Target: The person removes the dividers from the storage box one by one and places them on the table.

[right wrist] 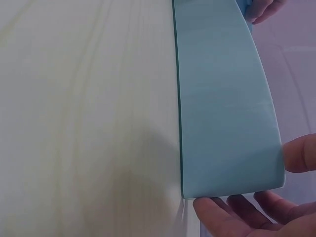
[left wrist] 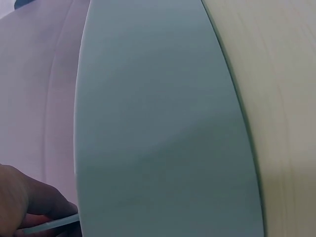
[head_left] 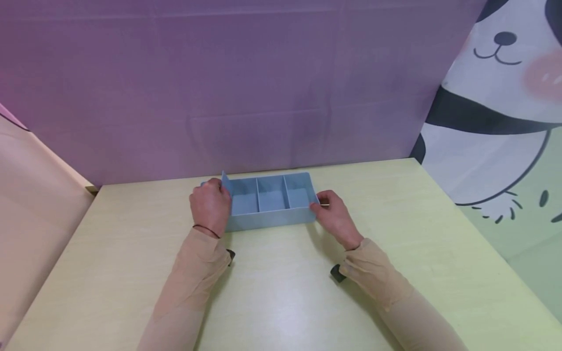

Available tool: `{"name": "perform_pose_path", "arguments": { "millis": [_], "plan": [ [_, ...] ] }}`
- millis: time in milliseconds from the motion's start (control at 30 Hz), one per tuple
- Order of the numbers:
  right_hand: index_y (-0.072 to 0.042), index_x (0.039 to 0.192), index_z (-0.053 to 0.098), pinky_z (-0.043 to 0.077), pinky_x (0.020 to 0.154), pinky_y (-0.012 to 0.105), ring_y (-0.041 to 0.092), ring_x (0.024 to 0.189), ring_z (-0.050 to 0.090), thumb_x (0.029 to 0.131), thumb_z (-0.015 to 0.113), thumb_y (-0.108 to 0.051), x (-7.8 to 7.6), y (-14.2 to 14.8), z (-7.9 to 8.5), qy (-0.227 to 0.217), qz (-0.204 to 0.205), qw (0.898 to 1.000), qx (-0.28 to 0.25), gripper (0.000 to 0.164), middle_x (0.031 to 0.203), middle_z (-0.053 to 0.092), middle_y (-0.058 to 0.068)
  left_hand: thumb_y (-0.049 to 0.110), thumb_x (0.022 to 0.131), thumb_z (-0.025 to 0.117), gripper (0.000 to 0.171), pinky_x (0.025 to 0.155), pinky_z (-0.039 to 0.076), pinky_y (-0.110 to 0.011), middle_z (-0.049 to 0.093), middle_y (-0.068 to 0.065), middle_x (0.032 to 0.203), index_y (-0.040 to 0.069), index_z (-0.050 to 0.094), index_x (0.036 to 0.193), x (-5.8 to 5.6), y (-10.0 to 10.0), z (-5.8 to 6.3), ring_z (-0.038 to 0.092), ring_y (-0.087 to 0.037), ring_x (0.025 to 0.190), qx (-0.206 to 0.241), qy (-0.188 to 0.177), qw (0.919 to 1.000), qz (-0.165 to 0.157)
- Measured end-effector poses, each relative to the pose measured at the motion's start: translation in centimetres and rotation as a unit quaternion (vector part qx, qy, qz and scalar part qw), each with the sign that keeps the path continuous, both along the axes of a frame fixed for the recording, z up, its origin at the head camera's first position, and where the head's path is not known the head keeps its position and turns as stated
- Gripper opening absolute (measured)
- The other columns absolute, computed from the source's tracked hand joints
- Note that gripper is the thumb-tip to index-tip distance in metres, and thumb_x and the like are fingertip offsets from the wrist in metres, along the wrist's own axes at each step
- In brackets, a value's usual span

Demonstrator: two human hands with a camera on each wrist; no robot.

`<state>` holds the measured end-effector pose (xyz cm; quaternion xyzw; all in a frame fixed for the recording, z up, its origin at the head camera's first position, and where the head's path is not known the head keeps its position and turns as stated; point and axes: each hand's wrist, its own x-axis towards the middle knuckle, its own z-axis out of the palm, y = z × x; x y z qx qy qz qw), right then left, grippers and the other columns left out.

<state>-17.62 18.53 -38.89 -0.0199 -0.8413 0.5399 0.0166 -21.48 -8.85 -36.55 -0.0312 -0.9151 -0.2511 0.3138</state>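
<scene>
A blue storage box (head_left: 268, 219) with upright partitions stands on the table, its long side facing me. My left hand (head_left: 210, 204) is over its left end and pinches a thin blue divider (head_left: 226, 183), which rises above the rim. Part of that divider (left wrist: 52, 224) shows between the fingers in the left wrist view; the left end of the box is hidden behind the hand. At the right end, my right hand (head_left: 335, 217) grips the box, thumb at the rim and fingers (right wrist: 219, 217) along the end wall. Three compartments in sight hold nothing.
The pale wooden table (head_left: 281, 292) extends on both sides of the box and toward me. Close behind the box hangs a purple cloth backdrop (head_left: 263, 97). A panda-print sheet (head_left: 496, 151) hangs at the right, beyond the table edge.
</scene>
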Motion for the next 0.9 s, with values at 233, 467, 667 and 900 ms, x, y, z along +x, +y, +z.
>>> {"name": "perform_pose_path", "arguments": {
  "millis": [233, 467, 667, 900],
  "plan": [
    [0.003, 0.112, 0.045, 0.048, 0.077, 0.04, 0.026, 0.094, 0.051, 0.085, 0.053, -0.018, 0.0, -0.1, 0.0, -0.004, -0.002, 1.0, 0.001, 0.034, 0.111, 0.05, 0.02, 0.006, 0.077, 0.051, 0.017, 0.056, 0.045, -0.056, 0.065, -0.022, 0.071, -0.001, 0.065, 0.082, 0.2, 0.0, 0.3, 0.055, -0.041, 0.06, -0.008, -0.001, 1.0, 0.0],
    [0.001, 0.111, 0.046, 0.048, 0.077, 0.04, 0.025, 0.095, 0.05, 0.085, 0.054, -0.02, 0.0, -0.2, 0.1, -0.007, -0.007, 1.0, 0.007, 0.034, 0.111, 0.05, 0.018, 0.005, 0.078, 0.052, 0.014, 0.055, 0.047, -0.055, 0.064, -0.022, 0.069, -0.003, 0.064, 0.081, 0.4, 0.0, 0.5, 0.055, -0.038, 0.058, -0.02, 0.008, 0.9997, -0.007],
    [0.002, 0.112, 0.046, 0.047, 0.078, 0.041, 0.025, 0.095, 0.05, 0.086, 0.054, -0.019, 0.0, -0.2, 0.1, -0.005, -0.01, 1.0, 0.014, 0.035, 0.112, 0.05, 0.018, 0.005, 0.078, 0.05, 0.013, 0.051, 0.045, -0.056, 0.062, -0.021, 0.064, -0.002, 0.061, 0.072, 0.4, -0.2, 0.8, 0.054, -0.04, 0.056, -0.02, 0.021, 0.9996, -0.009],
    [0.002, 0.113, 0.045, 0.047, 0.078, 0.041, 0.025, 0.096, 0.05, 0.086, 0.053, -0.019, -0.1, -0.2, 0.0, -0.006, -0.01, 1.0, 0.015, 0.035, 0.112, 0.05, 0.018, 0.005, 0.081, 0.051, 0.015, 0.055, 0.047, -0.055, 0.064, -0.022, 0.071, -0.003, 0.064, 0.081, 0.8, -0.4, 1.7, 0.056, -0.039, 0.06, 0.005, 0.03, 0.9995, -0.01]
  ]
}}
